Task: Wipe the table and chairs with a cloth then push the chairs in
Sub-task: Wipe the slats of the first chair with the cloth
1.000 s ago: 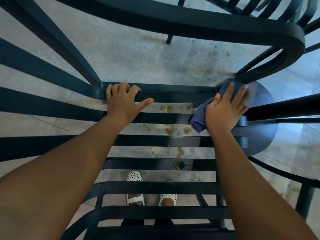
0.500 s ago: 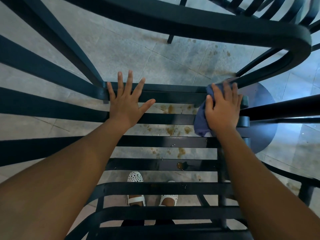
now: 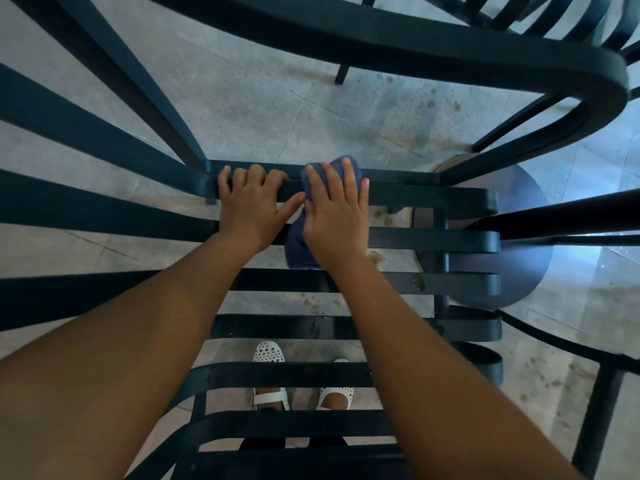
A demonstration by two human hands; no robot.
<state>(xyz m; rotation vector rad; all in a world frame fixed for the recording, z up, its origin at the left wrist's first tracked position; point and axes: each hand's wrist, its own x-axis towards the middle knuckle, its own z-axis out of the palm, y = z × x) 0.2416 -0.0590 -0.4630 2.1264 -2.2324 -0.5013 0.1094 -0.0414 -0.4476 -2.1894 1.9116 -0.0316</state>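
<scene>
The left hand point(image 3: 250, 206) gripped the far slat point(image 3: 408, 195) of the chair point(image 3: 460, 244), fingers curled over its edge; the right hand point(image 3: 335, 213) pressed one cloth point(image 3: 298, 247) flat on that slat, fingers straight. Judged risk: the cloth's loose end could slip through the slat gaps to the stained floor point(image 3: 263, 109). Counted: two hands, one cloth, two shoes point(image 3: 268, 355).

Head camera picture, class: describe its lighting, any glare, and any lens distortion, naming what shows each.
Head view: the chair slats bow outward, which is wide-angle distortion; bluish glare washes the floor at right; the rest is dim and even; the right hand on the blue cloth and the left hand gripping the far slat look sharp, with no motion blur.
</scene>
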